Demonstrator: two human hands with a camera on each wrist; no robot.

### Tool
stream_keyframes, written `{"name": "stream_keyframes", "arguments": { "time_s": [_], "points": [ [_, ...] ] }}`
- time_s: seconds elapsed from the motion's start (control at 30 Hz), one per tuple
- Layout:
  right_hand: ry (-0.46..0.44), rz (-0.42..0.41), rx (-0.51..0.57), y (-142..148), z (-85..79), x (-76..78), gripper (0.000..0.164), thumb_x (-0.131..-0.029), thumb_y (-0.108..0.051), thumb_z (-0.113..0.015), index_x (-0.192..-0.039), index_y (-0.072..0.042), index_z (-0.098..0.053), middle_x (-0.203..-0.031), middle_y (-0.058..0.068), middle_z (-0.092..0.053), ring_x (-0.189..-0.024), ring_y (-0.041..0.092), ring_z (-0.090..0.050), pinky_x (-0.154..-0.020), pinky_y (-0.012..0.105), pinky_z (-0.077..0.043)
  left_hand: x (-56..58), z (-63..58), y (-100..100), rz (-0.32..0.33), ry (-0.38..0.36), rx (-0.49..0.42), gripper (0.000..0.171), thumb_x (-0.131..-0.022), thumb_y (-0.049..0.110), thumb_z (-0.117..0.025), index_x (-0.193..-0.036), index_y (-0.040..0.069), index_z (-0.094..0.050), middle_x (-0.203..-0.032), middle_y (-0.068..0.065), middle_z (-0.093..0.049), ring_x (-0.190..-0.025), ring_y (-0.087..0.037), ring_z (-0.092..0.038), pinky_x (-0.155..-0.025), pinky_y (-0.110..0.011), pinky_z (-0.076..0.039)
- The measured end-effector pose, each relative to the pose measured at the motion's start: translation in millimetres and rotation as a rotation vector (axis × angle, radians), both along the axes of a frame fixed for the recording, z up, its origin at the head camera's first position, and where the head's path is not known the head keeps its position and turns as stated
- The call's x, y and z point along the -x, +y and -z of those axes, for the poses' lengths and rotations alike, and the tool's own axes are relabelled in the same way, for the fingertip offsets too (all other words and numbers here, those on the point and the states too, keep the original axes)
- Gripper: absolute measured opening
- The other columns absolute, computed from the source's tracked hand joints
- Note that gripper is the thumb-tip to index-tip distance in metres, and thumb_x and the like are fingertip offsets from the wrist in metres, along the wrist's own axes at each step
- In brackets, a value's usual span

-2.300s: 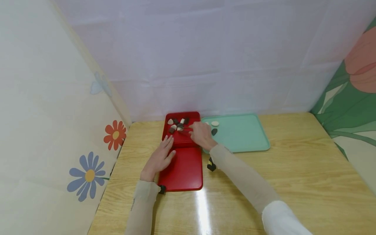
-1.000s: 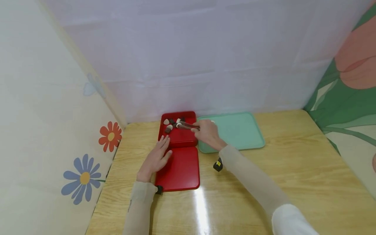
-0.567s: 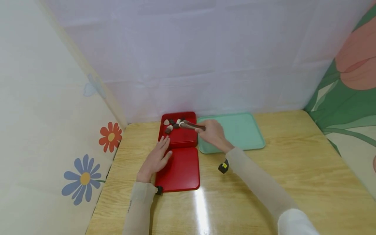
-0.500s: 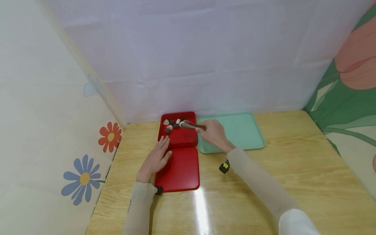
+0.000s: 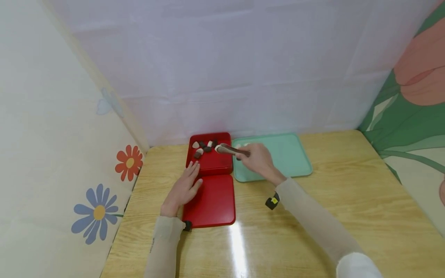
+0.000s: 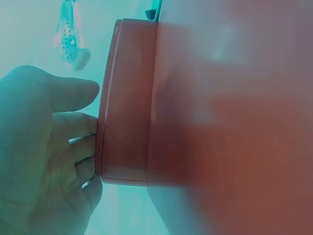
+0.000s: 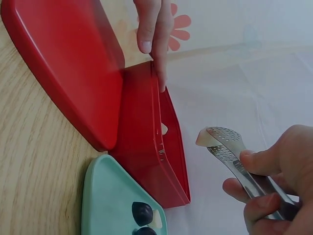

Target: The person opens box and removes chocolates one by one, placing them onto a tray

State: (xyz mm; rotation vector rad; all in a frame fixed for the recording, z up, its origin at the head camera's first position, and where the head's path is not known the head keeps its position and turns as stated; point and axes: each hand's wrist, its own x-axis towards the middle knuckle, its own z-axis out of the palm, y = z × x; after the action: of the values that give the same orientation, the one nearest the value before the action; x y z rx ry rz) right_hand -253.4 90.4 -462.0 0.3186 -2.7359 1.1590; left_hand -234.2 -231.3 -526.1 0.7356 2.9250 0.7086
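Note:
My right hand (image 5: 258, 159) grips a pair of metal tongs (image 7: 237, 159) with perforated ends. Pinched in the tongs' tips is a small white piece, like a pebble (image 7: 202, 139), raised above the right side of the open red box (image 5: 219, 164). Inside that box lie several dark and white pieces (image 5: 199, 153). My left hand (image 5: 182, 189) rests at the box's front left corner, its fingers nearly straight against the rim. In the right wrist view, dark pieces (image 7: 142, 214) and a white one lie on the mint-green tray (image 7: 100, 196).
A flat red lid (image 5: 212, 204) lies in front of the box, against its near side. Right of the box, the mint tray's bare part (image 5: 288, 158) extends along the wooden table (image 5: 347, 185). A pale cloth wall (image 5: 264, 77) stands close behind both containers.
The tongs were down among the pieces in the box; they now hold a white piece above it. My right hand has drawn rightward over the tray. My left hand stays in place.

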Motion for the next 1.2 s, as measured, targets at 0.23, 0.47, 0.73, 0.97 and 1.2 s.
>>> {"name": "stream_keyframes", "arguments": {
  "time_s": [0.23,0.47,0.73,0.97,1.2],
  "points": [
    [0.007,-0.007,-0.012,5.6,2.7,-6.7,0.026,-0.098,-0.027,-0.079,-0.122,-0.018,-0.083,-0.088,0.002,-0.079,-0.054,0.011,-0.041,-0.046,0.024,-0.029,-0.5,-0.5,-0.2,0.007,0.006,0.006,0.068,-0.111,0.026,-0.054,-0.166,-0.003,-0.028,-0.177,-0.018,-0.023,-0.165,-0.042,-0.014,-0.132,-0.059,-0.020],
    [0.008,0.014,-0.003,11.5,5.7,-13.8,0.026,-0.098,-0.028,-0.080,-0.119,-0.015,-0.084,-0.107,0.005,-0.083,-0.060,0.012,-0.044,-0.048,0.025,-0.030,-0.3,0.7,0.2,0.005,0.018,-0.003,0.067,-0.110,0.025,-0.055,-0.166,-0.004,-0.029,-0.177,-0.019,-0.024,-0.165,-0.042,-0.014,-0.132,-0.059,-0.021],
    [-0.012,0.045,0.024,20.0,14.4,-18.9,0.027,-0.097,-0.029,-0.081,-0.117,-0.011,-0.084,-0.112,0.009,-0.082,-0.062,0.013,-0.042,-0.052,0.027,-0.031,-1.0,-0.3,0.6,0.010,0.017,-0.006,0.068,-0.110,0.025,-0.056,-0.166,-0.003,-0.028,-0.177,-0.018,-0.024,-0.165,-0.042,-0.014,-0.132,-0.059,-0.021],
    [-0.020,0.049,0.021,26.4,22.4,-22.3,0.028,-0.098,-0.030,-0.080,-0.118,-0.011,-0.083,-0.113,0.011,-0.082,-0.060,0.013,-0.043,-0.048,0.025,-0.031,-1.3,0.5,0.1,0.011,0.017,-0.017,0.067,-0.111,0.024,-0.056,-0.166,-0.004,-0.029,-0.177,-0.018,-0.024,-0.165,-0.043,-0.013,-0.132,-0.060,-0.020],
    [-0.040,0.053,0.062,33.2,28.5,-27.4,0.027,-0.098,-0.029,-0.080,-0.115,-0.008,-0.084,-0.110,0.012,-0.082,-0.055,0.011,-0.044,-0.045,0.025,-0.032,-0.2,1.2,-0.2,0.006,0.016,-0.017,0.067,-0.110,0.025,-0.055,-0.165,-0.004,-0.030,-0.177,-0.018,-0.024,-0.166,-0.041,-0.013,-0.132,-0.060,-0.021]
  ]
}}
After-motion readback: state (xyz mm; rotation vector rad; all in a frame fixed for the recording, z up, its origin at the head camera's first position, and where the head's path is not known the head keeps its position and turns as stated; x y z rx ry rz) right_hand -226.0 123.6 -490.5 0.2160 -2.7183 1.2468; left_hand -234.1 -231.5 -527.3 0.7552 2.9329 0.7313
